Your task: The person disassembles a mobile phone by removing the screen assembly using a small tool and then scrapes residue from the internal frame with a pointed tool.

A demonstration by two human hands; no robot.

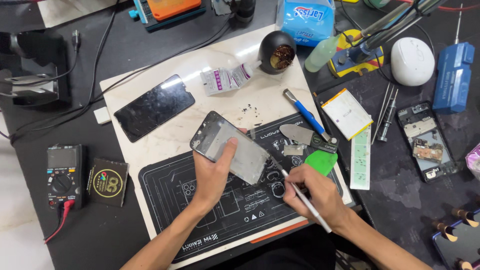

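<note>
My left hand (214, 172) grips a bare phone frame (230, 147), thumb pressed on its grey inner face, holding it tilted above the black work mat (165, 200). My right hand (315, 195) is closed around a thin metal tool (302, 197) like a pen; its tip touches the frame's lower right edge. A black phone screen (152, 106) lies flat on the white marble slab (150, 145), up and to the left of the frame.
Around the mat lie a blue-handled knife (306, 114), metal spudger (300, 134), green pick (321, 161), glue tube (227, 79) and brass-wool holder (277, 51). A multimeter (64, 175) sits left. An open phone body (427, 141), tweezers (387, 117) and battery (346, 113) lie right.
</note>
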